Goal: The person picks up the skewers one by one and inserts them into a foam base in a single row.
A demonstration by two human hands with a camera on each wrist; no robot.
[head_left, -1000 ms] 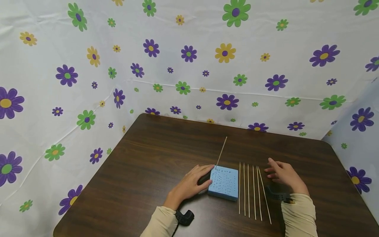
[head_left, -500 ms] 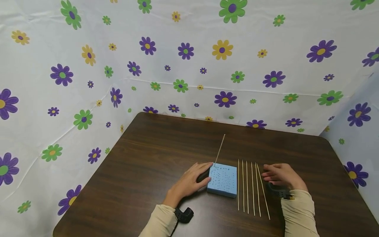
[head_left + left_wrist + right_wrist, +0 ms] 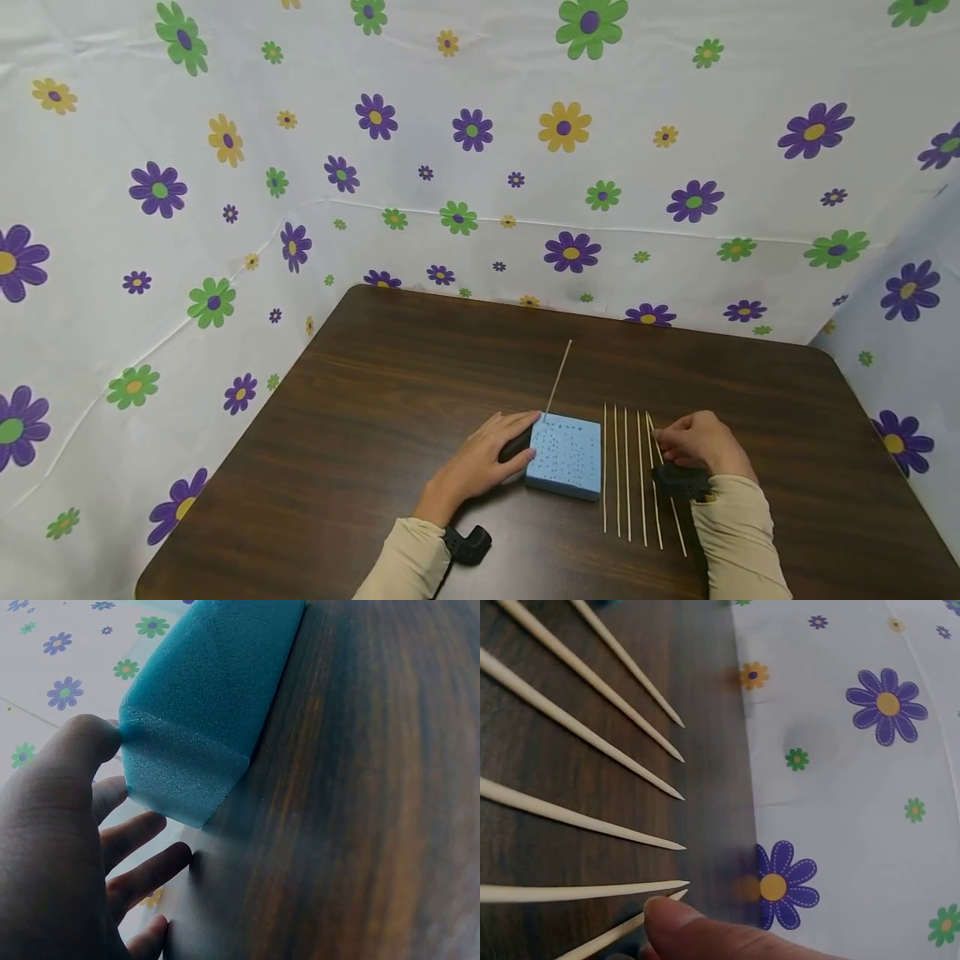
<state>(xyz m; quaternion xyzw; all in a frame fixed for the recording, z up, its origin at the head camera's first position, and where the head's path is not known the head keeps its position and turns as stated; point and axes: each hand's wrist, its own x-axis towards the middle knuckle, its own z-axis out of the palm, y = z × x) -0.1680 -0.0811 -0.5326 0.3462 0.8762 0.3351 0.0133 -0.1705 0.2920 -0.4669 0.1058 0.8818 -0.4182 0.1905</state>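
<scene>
A light blue foam block [image 3: 564,457] with many small holes in its top lies on the table. One wooden skewer [image 3: 558,377] stands tilted in its far left corner. My left hand [image 3: 474,465] rests against the block's left side, fingers fairly straight, thumb at the near part; the left wrist view shows fingertips along the foam's [image 3: 180,761] edge. Several skewers [image 3: 630,483] lie in a row right of the block. My right hand [image 3: 703,442] pinches the rightmost, slanting skewer [image 3: 678,527] close to its far pointed end, where the thumb [image 3: 679,922] covers it in the right wrist view.
The brown wooden table [image 3: 390,392] has rounded corners. Behind it and at both sides hangs a white flower-print cloth [image 3: 480,183]. Black wrist cameras sit on both wrists, the left one [image 3: 468,546] with a cable.
My right hand has moved left and toward the skewers, and its fingertips have come onto the rightmost one. The left hand and the block stay together; the head view has shifted slightly.
</scene>
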